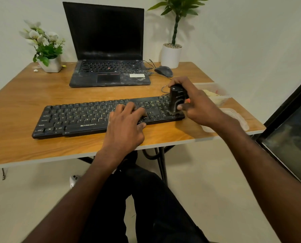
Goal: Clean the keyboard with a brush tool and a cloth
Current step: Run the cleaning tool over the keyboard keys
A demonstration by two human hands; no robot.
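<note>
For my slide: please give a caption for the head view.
Right hand brushes keyboard with brush tool; left hand steadies it.

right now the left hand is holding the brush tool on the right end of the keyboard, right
Not quite: the head view shows the right hand holding the brush tool on the right end of the keyboard. The left hand rests flat on the keys.

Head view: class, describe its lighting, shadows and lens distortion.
Head view: soft, even indoor light; the tall plant throws a faint shadow on the wall; the table edge bows from wide-angle distortion; the laptop screen shows dull smudges, no strong glare; the hands look sharp.
</note>
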